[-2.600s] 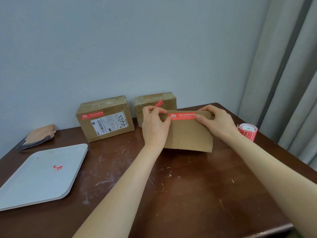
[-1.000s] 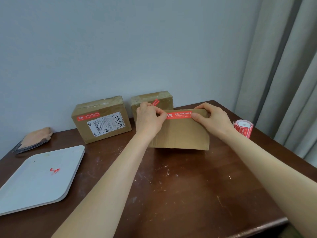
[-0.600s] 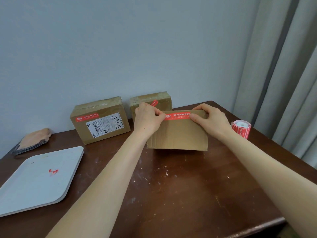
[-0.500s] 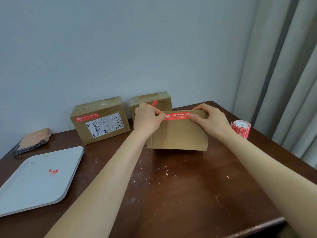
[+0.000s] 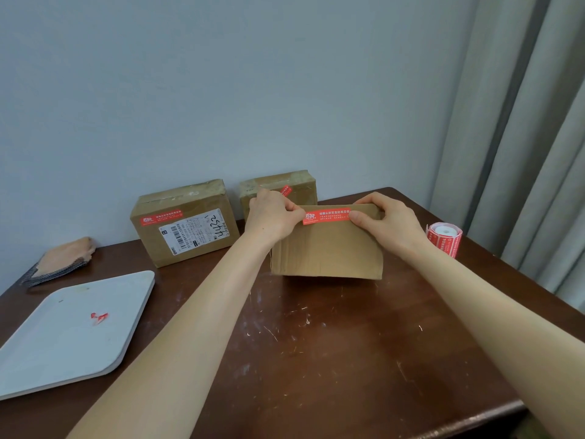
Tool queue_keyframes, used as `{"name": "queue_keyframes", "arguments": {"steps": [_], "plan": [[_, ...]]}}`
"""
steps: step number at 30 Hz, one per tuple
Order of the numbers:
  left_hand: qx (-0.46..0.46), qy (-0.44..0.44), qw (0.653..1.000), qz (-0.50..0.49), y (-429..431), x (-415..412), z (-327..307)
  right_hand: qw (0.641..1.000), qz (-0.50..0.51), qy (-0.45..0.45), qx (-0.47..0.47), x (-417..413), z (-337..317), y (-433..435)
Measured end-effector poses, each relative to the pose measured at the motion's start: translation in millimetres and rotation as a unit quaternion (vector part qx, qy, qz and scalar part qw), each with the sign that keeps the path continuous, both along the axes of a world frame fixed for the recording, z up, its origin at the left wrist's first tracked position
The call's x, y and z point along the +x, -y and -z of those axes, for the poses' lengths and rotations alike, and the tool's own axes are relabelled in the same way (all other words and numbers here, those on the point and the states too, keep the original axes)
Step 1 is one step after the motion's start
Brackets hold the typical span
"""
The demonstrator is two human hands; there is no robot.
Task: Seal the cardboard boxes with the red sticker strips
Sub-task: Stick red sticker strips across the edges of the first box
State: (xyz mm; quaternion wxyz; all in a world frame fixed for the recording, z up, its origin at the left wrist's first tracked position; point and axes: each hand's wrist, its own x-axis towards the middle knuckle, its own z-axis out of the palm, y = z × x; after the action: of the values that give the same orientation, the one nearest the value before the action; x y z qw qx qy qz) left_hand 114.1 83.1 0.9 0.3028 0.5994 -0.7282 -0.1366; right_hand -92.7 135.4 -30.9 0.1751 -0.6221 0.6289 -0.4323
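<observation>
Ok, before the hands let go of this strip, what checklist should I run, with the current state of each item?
1. Strip lies along the front box's top edge: ok.
2. Left hand pins its left end: ok.
3. Right hand pins its right end: ok.
4. Strip bonded over the top flap: cannot tell.
5. Roll within reach, right of the box: ok.
6. Both rear boxes carry red strips: ok.
</observation>
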Motion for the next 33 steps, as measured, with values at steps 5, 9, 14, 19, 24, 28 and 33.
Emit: {"name": "queue_keyframes", "arguments": {"steps": [5, 9, 14, 19, 24, 28, 33], "plan": [[0.012, -0.011, 1.0, 0.006, 1, 1, 0, 1.0, 0.002, -0.006, -0.005, 0, 0, 0], [0.026, -0.015, 0.999, 0.01, 2, 2, -1, 1.0, 0.002, -0.005, -0.005, 0, 1, 0], [0.034, -0.019, 0.999, 0.017, 3, 3, -1, 1.0, 0.002, -0.005, -0.001, 0, 1, 0], [0.042, -0.026, 0.999, 0.016, 0, 3, -2, 1.0, 0.003, -0.004, 0.001, 0, 0, 0], [0.045, -0.023, 0.998, 0.028, -4, 3, -6, 1.0, -0.001, -0.004, -0.001, 0, 0, -1], [0.019, -0.012, 0.999, 0.035, -10, 1, -7, 1.0, -0.003, -0.005, -0.003, 0, 0, -1], [-0.053, 0.02, 0.998, 0.004, -28, -3, -2, 1.0, -0.005, -0.008, -0.003, 0, 1, 0]]}}
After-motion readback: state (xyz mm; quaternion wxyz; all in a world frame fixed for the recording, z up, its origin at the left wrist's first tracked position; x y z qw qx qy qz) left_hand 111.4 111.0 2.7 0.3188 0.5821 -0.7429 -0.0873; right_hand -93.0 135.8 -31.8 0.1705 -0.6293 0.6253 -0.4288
